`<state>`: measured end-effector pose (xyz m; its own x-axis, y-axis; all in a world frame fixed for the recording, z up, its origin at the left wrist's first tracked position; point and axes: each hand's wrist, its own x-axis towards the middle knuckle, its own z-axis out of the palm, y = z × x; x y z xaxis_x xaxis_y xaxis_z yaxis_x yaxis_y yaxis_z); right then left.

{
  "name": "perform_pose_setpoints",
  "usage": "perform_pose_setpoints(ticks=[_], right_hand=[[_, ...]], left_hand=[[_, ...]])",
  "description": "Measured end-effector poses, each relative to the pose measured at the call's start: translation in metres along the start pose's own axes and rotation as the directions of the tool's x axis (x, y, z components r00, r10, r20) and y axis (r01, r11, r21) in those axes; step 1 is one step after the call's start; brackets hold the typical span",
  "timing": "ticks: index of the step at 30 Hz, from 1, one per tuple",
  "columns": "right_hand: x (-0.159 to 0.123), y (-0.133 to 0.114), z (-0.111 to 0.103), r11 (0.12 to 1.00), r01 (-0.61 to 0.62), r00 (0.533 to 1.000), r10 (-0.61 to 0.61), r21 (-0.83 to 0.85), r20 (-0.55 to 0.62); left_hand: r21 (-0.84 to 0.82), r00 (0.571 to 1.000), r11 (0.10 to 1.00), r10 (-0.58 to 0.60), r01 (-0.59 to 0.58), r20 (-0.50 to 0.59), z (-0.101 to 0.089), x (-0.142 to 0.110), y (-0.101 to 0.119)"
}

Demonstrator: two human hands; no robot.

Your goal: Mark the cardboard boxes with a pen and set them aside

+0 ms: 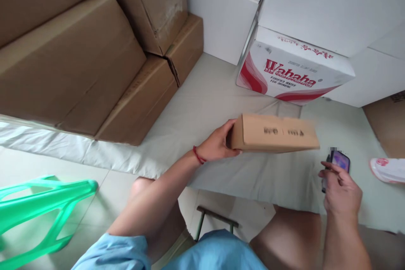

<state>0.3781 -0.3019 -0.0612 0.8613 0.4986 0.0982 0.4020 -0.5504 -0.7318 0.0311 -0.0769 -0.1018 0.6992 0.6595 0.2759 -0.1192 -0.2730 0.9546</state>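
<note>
My left hand (218,141) grips the left end of a small brown cardboard box (280,133), thumb below and fingers behind. Dark print runs along the side facing me, and the box's right end is blurred. At the right, my right hand (341,187) is closed around a slim, dark, pen-like object (324,184); its exact kind is hard to make out. Just beyond those fingers is a phone (341,161) with a lit purple screen, partly covered by the hand.
Large brown cartons (72,63) are stacked at the left of the cloth-covered table (190,105). A white and red Wahaha water carton (294,67) stands at the back against white boxes (224,12). A white and red packet (389,169) lies far right. A green plastic stool (47,206) stands on the floor.
</note>
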Motion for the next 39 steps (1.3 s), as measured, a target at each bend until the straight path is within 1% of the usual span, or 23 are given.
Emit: perform_pose_setpoints(ticks=[1, 2, 3, 4, 5, 6, 8, 10, 12, 13, 16, 18, 19, 22, 24, 25, 28, 30, 31, 33, 35, 37, 39], right_hand=[[-0.001, -0.005, -0.002, 0.978, -0.067, 0.998, 0.07, 0.2, -0.006], [-0.001, -0.011, -0.005, 0.916, -0.124, 0.992, 0.126, 0.381, 0.019], [0.0, -0.015, -0.008, 0.836, -0.164, 0.986, 0.158, 0.524, 0.057], [0.001, -0.019, -0.012, 0.764, -0.183, 0.983, 0.163, 0.618, 0.09], [0.003, -0.022, -0.016, 0.709, -0.181, 0.983, 0.151, 0.681, 0.104], [0.005, -0.024, -0.02, 0.663, -0.165, 0.986, 0.135, 0.73, 0.1], [0.006, -0.029, -0.024, 0.588, -0.129, 0.991, 0.113, 0.799, 0.077], [0.004, -0.035, -0.024, 0.571, -0.123, 0.992, 0.095, 0.812, 0.084], [0.0, -0.043, -0.019, 0.575, -0.158, 0.987, 0.087, 0.803, 0.132], [-0.003, -0.048, -0.015, 0.585, -0.179, 0.984, 0.086, 0.791, 0.158], [-0.006, -0.064, 0.003, 0.611, -0.191, 0.98, 0.081, 0.768, 0.179], [-0.001, -0.072, 0.02, 0.615, -0.174, 0.984, 0.08, 0.769, 0.159], [0.002, -0.076, 0.03, 0.619, -0.174, 0.984, 0.087, 0.766, 0.153], [0.011, -0.084, 0.058, 0.637, -0.231, 0.973, 0.156, 0.735, 0.171], [0.012, -0.088, 0.073, 0.63, -0.288, 0.958, 0.196, 0.721, 0.212], [0.009, -0.091, 0.079, 0.621, -0.303, 0.953, 0.189, 0.723, 0.237], [-0.006, -0.104, 0.092, 0.599, -0.275, 0.954, 0.073, 0.752, 0.292], [-0.02, -0.114, 0.096, 0.599, -0.22, 0.962, 0.001, 0.77, 0.274], [-0.027, -0.119, 0.097, 0.606, -0.19, 0.968, -0.015, 0.772, 0.249], [-0.038, -0.127, 0.097, 0.633, -0.125, 0.982, -0.03, 0.764, 0.186], [-0.044, -0.132, 0.095, 0.676, -0.078, 0.985, -0.061, 0.732, 0.162], [-0.046, -0.133, 0.093, 0.742, -0.048, 0.969, -0.129, 0.669, 0.213], [-0.045, -0.133, 0.092, 0.816, 0.003, 0.929, -0.216, 0.578, 0.3]], left_hand=[[0.079, 0.996, 0.993, 0.094, -0.093, -0.011, 0.002, 0.0, -0.003], [0.164, 0.981, 0.969, 0.19, -0.184, -0.024, 0.003, 0.001, -0.005], [0.246, 0.961, 0.934, 0.274, -0.259, -0.031, 0.004, 0.001, -0.009], [0.311, 0.943, 0.899, 0.333, -0.308, -0.029, 0.005, 0.001, -0.012], [0.353, 0.932, 0.874, 0.362, -0.333, -0.018, 0.006, 0.001, -0.014], [0.368, 0.931, 0.866, 0.365, -0.34, 0.001, 0.006, 0.001, -0.016], [0.329, 0.942, 0.884, 0.333, -0.331, 0.052, 0.004, -0.001, -0.016], [0.252, 0.953, 0.919, 0.287, -0.303, 0.097, 0.0, -0.003, -0.01], [0.204, 0.967, 0.947, 0.226, -0.246, 0.116, -0.003, -0.004, -0.002], [0.203, 0.977, 0.957, 0.188, -0.206, 0.104, -0.004, -0.004, 0.002], [0.247, 0.997, 0.967, 0.073, -0.068, -0.009, -0.003, -0.003, 0.007], [0.255, 0.997, 0.967, 0.023, -0.002, -0.078, 0.0, -0.002, 0.005], [0.251, 0.995, 0.968, -0.003, 0.027, -0.095, 0.001, -0.001, 0.003], [0.238, 0.993, 0.966, -0.078, 0.099, -0.093, 0.003, 0.001, 0.0], [0.239, 0.993, 0.965, -0.095, 0.11, -0.072, 0.001, 0.002, 0.003], [0.236, 0.993, 0.966, -0.094, 0.107, -0.067, 0.0, 0.002, 0.006], [0.213, 0.989, 0.97, -0.089, 0.114, -0.12, -0.004, 0.003, 0.018], [0.208, 0.981, 0.971, -0.08, 0.117, -0.176, -0.005, 0.002, 0.024], [0.21, 0.98, 0.971, -0.077, 0.115, -0.181, -0.005, 0.001, 0.025], [0.209, 0.986, 0.97, -0.097, 0.125, -0.136, -0.006, -0.001, 0.025], [0.182, 0.984, 0.968, -0.161, 0.172, -0.07, -0.007, -0.003, 0.022], [0.125, 0.971, 0.963, -0.237, 0.239, -0.031, -0.007, -0.004, 0.019], [0.064, 0.958, 0.956, -0.286, 0.287, -0.017, -0.007, -0.005, 0.016]])
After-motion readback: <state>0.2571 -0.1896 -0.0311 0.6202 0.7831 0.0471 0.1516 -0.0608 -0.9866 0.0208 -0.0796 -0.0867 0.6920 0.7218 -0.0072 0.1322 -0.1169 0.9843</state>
